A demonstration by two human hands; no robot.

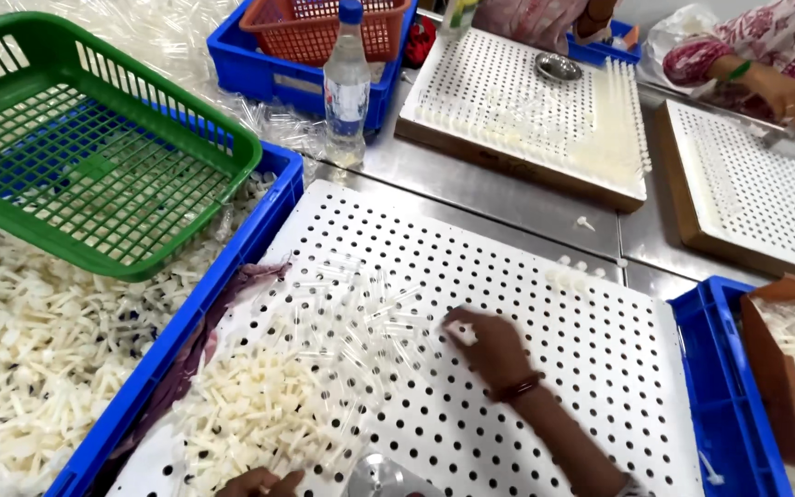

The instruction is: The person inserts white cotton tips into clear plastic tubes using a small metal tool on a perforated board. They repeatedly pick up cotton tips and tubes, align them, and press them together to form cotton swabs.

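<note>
Left hand (259,481) sits at the bottom edge, fingertips just touching the pile of white plastic pieces (250,414); mostly cut off, can't tell if it's grasping or released. Metal dish (384,479) is just beside it.

Right hand (488,348) rests on the perforated board (581,322), fingers curled and pinching what looks like one small white piece at the tips; blurred, so not certain.

The pieces lie heaped on the board's near-left part. Each is a short stem with a wider head: likely light, stiff and slick, so best pinched by the stem. In the heap the long axes point every way. Clear tubes (370,304) are scattered just beyond, lying flat at mixed angles.

To the left, a blue crate (259,230) holds more pieces, with a green basket (103,156) resting on top.

To the right, a second blue crate (720,387) holds a brown box (766,359).

Farther back on the steel worktop (508,198): a water bottle (347,87), an orange basket (324,28), and another board (517,101) carrying a row of upright white pieces and a small bowl (558,66).

At far right, another person's hand (789,97) works a third board (756,193).
</note>
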